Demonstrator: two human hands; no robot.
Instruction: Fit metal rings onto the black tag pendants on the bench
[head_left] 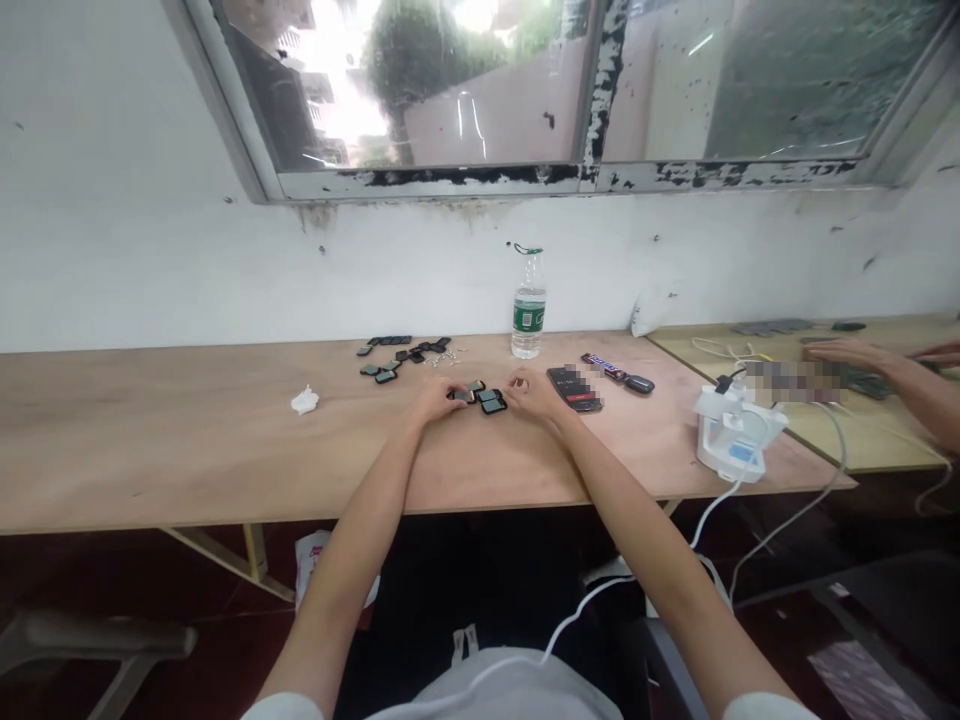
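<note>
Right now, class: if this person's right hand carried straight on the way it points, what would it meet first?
Probably the small square black device just ahead of the right hand, on the tabletop. Depth is hard to judge from this head view, so the line is not certain.

A pale grey shirt with short white sleeves leaves both forearms bare.
</note>
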